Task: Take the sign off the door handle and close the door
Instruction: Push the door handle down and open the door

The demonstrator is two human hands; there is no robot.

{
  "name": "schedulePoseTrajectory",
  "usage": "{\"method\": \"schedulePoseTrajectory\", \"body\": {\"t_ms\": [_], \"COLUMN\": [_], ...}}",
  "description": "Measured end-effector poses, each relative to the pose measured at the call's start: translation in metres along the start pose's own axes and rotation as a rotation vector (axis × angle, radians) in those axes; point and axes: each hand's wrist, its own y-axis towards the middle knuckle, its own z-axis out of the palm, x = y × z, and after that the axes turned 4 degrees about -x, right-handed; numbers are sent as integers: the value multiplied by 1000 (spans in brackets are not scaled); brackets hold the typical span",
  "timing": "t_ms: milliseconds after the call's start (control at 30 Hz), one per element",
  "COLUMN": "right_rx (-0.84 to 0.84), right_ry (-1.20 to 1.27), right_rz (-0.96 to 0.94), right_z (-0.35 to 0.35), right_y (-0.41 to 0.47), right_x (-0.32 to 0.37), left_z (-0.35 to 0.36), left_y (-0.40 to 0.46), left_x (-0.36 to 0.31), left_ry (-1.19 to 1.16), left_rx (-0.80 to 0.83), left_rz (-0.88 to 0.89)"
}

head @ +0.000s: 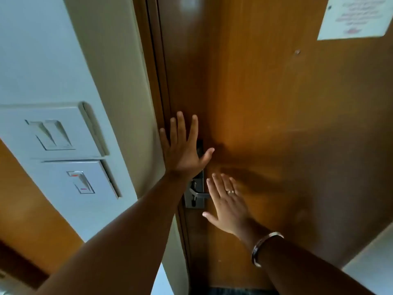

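Note:
A brown wooden door (276, 116) fills the middle and right of the head view, its left edge against the frame. My left hand (182, 150) lies flat on the door above the lock, fingers spread and pointing up. My right hand (228, 205) is also flat on the door, just right of the metal lever handle (198, 193), with a ring on one finger and a bangle on the wrist. The handle sits on a grey lock plate (194, 201), partly hidden by my left wrist. No sign hangs on the handle, and neither hand holds anything.
A white wall with two switch panels (57, 135) (81, 180) stands close on the left. A white paper notice (357, 17) is stuck on the door at the top right. A pale surface (374, 254) shows at the lower right.

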Motion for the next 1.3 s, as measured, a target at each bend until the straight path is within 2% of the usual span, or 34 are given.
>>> {"method": "schedulePoseTrajectory", "body": {"t_ms": [167, 300, 567, 700, 1033, 1133, 1300], "right_rx": [-13, 64, 49, 82, 157, 202, 170], "right_ry": [19, 54, 165, 284, 399, 383, 255], "right_rz": [0, -4, 112, 157, 93, 31, -31], "right_z": [17, 31, 57, 68, 48, 37, 3], "right_y": [15, 20, 16, 9, -6, -16, -32], "right_x": [18, 25, 40, 44, 33, 28, 33], "left_z": [15, 37, 51, 48, 22, 9, -18], "left_y": [29, 35, 34, 33, 18, 7, -10], "left_x": [-1, -1, 2, 1, -7, -11, -21], "left_ry": [40, 37, 31, 44, 77, 67, 19], "left_rx": [-96, -181, -217, -191, -108, -63, 30], "left_rz": [-12, -11, -3, -10, -46, -65, -105]}}
